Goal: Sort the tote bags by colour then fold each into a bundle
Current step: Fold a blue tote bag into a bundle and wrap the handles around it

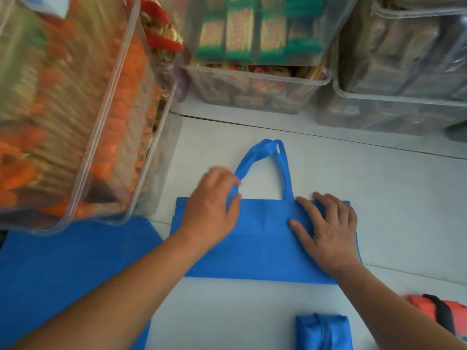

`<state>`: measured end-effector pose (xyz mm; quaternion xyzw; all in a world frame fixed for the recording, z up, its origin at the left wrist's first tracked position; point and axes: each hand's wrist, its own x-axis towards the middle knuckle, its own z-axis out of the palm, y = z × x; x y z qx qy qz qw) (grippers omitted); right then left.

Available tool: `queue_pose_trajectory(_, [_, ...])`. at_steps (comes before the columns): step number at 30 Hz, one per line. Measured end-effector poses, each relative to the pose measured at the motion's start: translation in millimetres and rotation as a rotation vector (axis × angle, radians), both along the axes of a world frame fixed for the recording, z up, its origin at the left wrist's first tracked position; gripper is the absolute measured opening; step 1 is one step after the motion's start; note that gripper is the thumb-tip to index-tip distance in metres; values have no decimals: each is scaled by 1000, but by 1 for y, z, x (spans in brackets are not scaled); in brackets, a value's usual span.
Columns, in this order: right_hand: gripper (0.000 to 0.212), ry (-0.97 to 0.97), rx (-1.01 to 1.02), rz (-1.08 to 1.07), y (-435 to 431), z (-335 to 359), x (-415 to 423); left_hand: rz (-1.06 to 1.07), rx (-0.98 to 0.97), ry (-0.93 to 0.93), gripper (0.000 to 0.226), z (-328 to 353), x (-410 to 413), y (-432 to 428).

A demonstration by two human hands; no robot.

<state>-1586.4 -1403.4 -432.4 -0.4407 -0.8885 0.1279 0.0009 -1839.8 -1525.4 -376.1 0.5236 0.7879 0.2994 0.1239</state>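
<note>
Blue handle (255, 154) partly vanishes inside the blurred left hand's (212, 200) grip.

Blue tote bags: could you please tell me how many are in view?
3. A part-folded bag in the centre, a flat bag at the left, a blue bundle at the bottom edge. The flat bag may hide more.

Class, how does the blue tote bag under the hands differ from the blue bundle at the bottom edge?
The blue tote bag lies flat and wide; the blue bundle is compact. The tote bag's handles stick out free; the bundle's strap lies across it. Both are blue.
</note>
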Motion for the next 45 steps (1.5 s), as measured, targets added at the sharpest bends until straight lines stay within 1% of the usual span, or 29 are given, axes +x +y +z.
queue_pose_trajectory(1, [58,-19,-3,1,1,0,0,-149,-53,51,29,-5,9,-18])
queue_pose_trajectory(2, [57,-31,-4,4,1,1,0,-265,-154,109,37,-13,18,-38])
queue_pose_trajectory(3, [57,-39,-5,8,1,1,0,-334,-268,155,48,-22,25,-58])
queue_pose_trajectory(5, [57,-41,-6,20,3,3,-1,-365,-418,224,63,-38,34,-84])
queue_pose_trajectory(7, [60,-63,1,26,4,5,-5,-366,-482,275,67,-45,36,-92])
queue_pose_trajectory(9, [62,-111,72,16,-2,13,-9,-368,-527,308,69,-47,37,-89])
queue_pose_trajectory(10, [63,-106,116,31,-9,18,-11,-366,-540,313,69,-48,37,-87])
queue_pose_trajectory(12, [63,-37,175,150,-33,27,-12,-363,-558,303,69,-49,38,-87])
queue_pose_trajectory(14, [63,-25,144,272,-58,26,-6,-363,-554,291,70,-47,38,-87])
queue_pose_trajectory(17, [69,-133,48,254,-68,14,10,-384,-537,244,76,-43,35,-87])
queue_pose_trajectory(19, [71,-175,7,243,-63,11,15,-491,-541,239,78,-38,29,-92])
queue_pose_trajectory(21, [71,-175,-8,247,-60,9,14,-592,-481,291,73,-39,20,-102])
queue_pose_trajectory(22, [70,-175,-24,244,-58,8,14,-607,-443,309,68,-41,16,-106])
queue_pose_trajectory(24, [69,-177,-69,231,-57,8,14,-582,-368,362,55,-44,14,-111])
queue_pose_trajectory(25, [68,-179,-94,223,-57,9,15,-570,-336,426,48,-45,15,-112])
queue_pose_trajectory(27, [72,-200,-154,210,-54,13,14,-580,-292,535,39,-43,18,-110])
queue_pose_trajectory(28, [76,-206,-194,213,-51,16,13,-576,-278,540,38,-39,20,-109])
queue_pose_trajectory(29, [80,-202,-250,224,-48,19,13,-555,-264,524,38,-35,21,-108])
queue_pose_trajectory(32, [89,-122,-421,268,-33,39,20,-466,-297,353,42,-8,24,-100])
queue_pose_trajectory(33, [90,-83,-432,282,-28,49,25,-436,-337,280,41,4,25,-96])
queue_pose_trajectory(34, [89,-47,-427,278,-23,59,33,-420,-425,211,40,15,23,-91])
queue_pose_trajectory(35, [87,-4,-429,251,-18,70,41,-415,-526,171,38,24,21,-87])
queue_pose_trajectory(36, [82,44,-450,201,-12,81,48,-402,-571,163,36,30,19,-84])
queue_pose_trajectory(39, [50,172,-537,-8,3,101,58,-351,-628,109,33,42,12,-72])
queue_pose_trajectory(40, [43,203,-550,-69,8,101,59,-325,-639,85,31,42,11,-67])
queue_pose_trajectory(42, [40,238,-552,-140,17,96,58,-283,-683,90,31,38,8,-57])
queue_pose_trajectory(45, [42,263,-613,-181,29,85,55,-221,-748,225,37,24,1,-47])
